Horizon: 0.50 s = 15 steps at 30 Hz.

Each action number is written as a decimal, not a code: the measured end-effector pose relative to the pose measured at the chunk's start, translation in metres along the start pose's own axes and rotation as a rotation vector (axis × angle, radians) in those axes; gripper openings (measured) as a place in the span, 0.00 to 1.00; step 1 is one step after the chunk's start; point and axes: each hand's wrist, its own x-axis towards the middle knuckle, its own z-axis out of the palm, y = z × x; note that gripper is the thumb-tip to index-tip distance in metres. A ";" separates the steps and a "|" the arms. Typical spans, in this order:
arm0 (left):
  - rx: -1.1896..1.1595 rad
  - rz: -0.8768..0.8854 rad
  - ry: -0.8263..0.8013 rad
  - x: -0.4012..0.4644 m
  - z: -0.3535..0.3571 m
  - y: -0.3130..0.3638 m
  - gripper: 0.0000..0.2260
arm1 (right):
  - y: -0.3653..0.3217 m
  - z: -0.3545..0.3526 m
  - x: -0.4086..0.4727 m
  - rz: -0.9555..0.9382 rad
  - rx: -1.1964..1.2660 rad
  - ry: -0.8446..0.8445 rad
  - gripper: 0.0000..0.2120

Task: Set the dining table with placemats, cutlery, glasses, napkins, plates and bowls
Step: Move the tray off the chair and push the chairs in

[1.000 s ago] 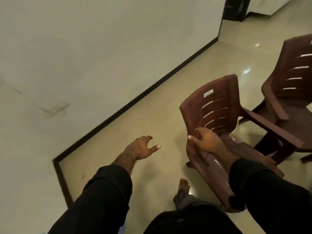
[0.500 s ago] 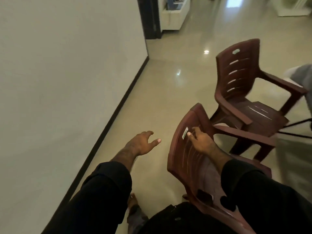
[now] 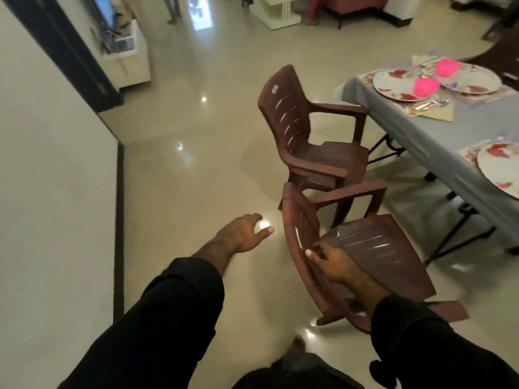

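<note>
So the right hand [image 3: 334,262] grips the backrest of a brown plastic chair [image 3: 373,248], fingers curled over its edge, and the chair is tilted toward the person; the left hand [image 3: 243,234] hangs out in the air over the glossy floor [image 3: 182,178], fingers relaxed and a bit spread, holding nothing. A second brown chair [image 3: 311,130] stands upright just beyond the tilted one, facing the dining table [image 3: 415,130]; the two chairs look near each other, can't tell if they touch. The table sits on the right under a grey cloth, already carrying patterned plates [image 3: 393,85]; two pink bowls [image 3: 426,87] sit on the far plates, and cutlery [image 3: 429,103] lies on a napkin [image 3: 441,112] just beside the nearer one; another plate [image 3: 500,169] sits on a placemat [image 3: 471,154] at the near edge. White wall [image 3: 50,192] runs along the left.
</note>
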 end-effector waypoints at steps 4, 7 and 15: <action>0.101 0.145 -0.024 0.040 -0.014 0.020 0.38 | 0.000 -0.006 0.010 0.061 0.044 0.110 0.31; 0.135 0.254 -0.045 0.061 -0.018 0.031 0.35 | -0.003 -0.007 0.021 0.107 0.075 0.167 0.31; 0.258 0.465 -0.060 0.120 -0.051 0.057 0.24 | -0.018 -0.011 0.030 0.228 0.123 0.233 0.32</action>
